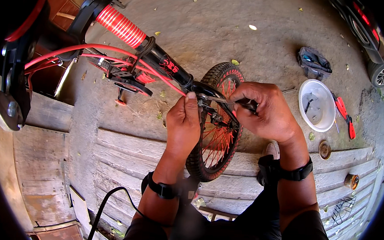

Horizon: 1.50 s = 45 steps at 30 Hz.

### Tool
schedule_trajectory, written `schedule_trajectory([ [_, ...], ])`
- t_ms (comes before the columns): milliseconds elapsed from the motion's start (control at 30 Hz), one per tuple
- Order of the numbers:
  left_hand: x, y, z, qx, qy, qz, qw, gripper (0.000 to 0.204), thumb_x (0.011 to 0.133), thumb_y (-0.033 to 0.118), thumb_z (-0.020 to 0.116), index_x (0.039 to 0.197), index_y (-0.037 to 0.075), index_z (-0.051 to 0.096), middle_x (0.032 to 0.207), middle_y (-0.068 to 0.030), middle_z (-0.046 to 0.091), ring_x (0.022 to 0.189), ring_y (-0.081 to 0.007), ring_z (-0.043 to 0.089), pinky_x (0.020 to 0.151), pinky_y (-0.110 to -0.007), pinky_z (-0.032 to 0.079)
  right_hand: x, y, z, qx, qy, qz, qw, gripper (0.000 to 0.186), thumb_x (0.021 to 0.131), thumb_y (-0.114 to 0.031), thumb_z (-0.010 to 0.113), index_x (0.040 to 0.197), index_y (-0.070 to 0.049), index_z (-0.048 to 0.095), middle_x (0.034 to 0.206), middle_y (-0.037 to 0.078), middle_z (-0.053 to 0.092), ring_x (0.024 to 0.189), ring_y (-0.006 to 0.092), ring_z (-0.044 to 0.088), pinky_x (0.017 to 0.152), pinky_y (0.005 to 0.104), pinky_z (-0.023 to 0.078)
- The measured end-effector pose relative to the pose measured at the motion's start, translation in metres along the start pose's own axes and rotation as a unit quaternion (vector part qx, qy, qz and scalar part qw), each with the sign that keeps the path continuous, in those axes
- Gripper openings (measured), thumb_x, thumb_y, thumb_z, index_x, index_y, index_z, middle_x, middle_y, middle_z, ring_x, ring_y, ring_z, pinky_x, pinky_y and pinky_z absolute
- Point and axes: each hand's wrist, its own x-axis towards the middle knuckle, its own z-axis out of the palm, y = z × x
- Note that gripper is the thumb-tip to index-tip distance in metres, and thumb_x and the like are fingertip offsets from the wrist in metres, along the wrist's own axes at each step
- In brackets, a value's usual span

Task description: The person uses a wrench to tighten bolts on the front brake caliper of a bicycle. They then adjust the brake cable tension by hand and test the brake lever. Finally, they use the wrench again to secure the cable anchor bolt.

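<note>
A bicycle with a black frame (162, 61) and red trim stands tilted before me. Its wheel (219, 159), with a black tyre and red spokes, lies below my hands. My left hand (184, 119) is closed, thumb up, pinching the end of a red cable (161, 77) beside the brake parts (216, 117). From the right, my right hand (265, 109) grips a slim metal tool with a black handle (248, 105). The shaft points left toward my left thumb, over the brake. Fingers hide part of the tool, so its exact kind is unclear.
On the right of the concrete floor stand a white basin (317, 105) with small parts, red-handled cutters (345, 116) and a grey tool bag (314, 62). A car (373, 38) is parked at far right. Wooden planks (132, 156), tins (352, 181) and a wire rack (343, 209) lie nearer.
</note>
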Motion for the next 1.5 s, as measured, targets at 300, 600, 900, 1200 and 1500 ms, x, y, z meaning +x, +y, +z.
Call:
schedule_trajectory([
  [300, 0.000, -0.002, 0.002, -0.039, 0.009, -0.041, 0.998, 0.037, 0.106, 0.035, 0.050, 0.079, 0.012, 0.056, 0.061, 0.0075, 0.045, 0.052, -0.0018, 0.039, 0.046, -0.021, 0.029, -0.010, 0.050, 0.024, -0.058, -0.092, 0.050, 0.993, 0.012, 0.081, -0.004, 0.070, 0.091, -0.004, 0.063, 0.079, 0.013, 0.068, 0.074, 0.0277, 0.069, 0.066, 0.0384, 0.053],
  [600, 0.002, -0.001, 0.000, -0.050, 0.004, -0.036, 0.998, 0.036, 0.107, 0.034, 0.049, 0.079, 0.012, 0.057, 0.058, 0.0090, 0.042, 0.048, -0.0011, 0.034, 0.044, -0.021, 0.025, -0.011, 0.061, 0.006, 0.070, -0.008, 0.111, 0.991, 0.008, 0.088, -0.002, 0.070, 0.095, -0.003, 0.066, 0.080, 0.003, 0.067, 0.073, 0.0117, 0.064, 0.065, 0.0283, 0.051],
  [900, 0.000, 0.005, -0.004, -0.042, -0.013, -0.052, 0.998, 0.038, 0.108, 0.031, 0.048, 0.080, 0.006, 0.055, 0.062, 0.0064, 0.046, 0.056, -0.0030, 0.039, 0.050, -0.024, 0.032, 0.010, 0.029, 0.014, 0.287, 0.113, 0.120, 0.944, 0.010, 0.093, -0.010, 0.072, 0.094, -0.001, 0.068, 0.073, -0.005, 0.061, 0.066, 0.0008, 0.052, 0.056, 0.0212, 0.043],
  [1200, 0.001, -0.001, -0.003, -0.038, -0.007, -0.016, 0.999, 0.034, 0.107, 0.031, 0.050, 0.080, 0.011, 0.055, 0.061, 0.0099, 0.042, 0.054, -0.0008, 0.034, 0.048, -0.022, 0.027, 0.037, 0.001, 0.041, 0.129, 0.153, 0.040, 0.979, 0.018, 0.093, -0.009, 0.073, 0.100, 0.004, 0.063, 0.071, -0.002, 0.061, 0.064, 0.0025, 0.054, 0.056, 0.0205, 0.044],
  [1500, 0.002, -0.008, -0.007, -0.029, -0.022, -0.001, 0.999, 0.030, 0.108, 0.028, 0.049, 0.090, 0.007, 0.061, 0.071, 0.0097, 0.050, 0.061, -0.0004, 0.039, 0.052, -0.021, 0.030, 0.046, -0.016, 0.049, -0.006, 0.162, -0.064, 0.985, 0.017, 0.085, -0.009, 0.075, 0.090, 0.003, 0.065, 0.069, 0.010, 0.057, 0.060, 0.0179, 0.054, 0.056, 0.0311, 0.045],
])
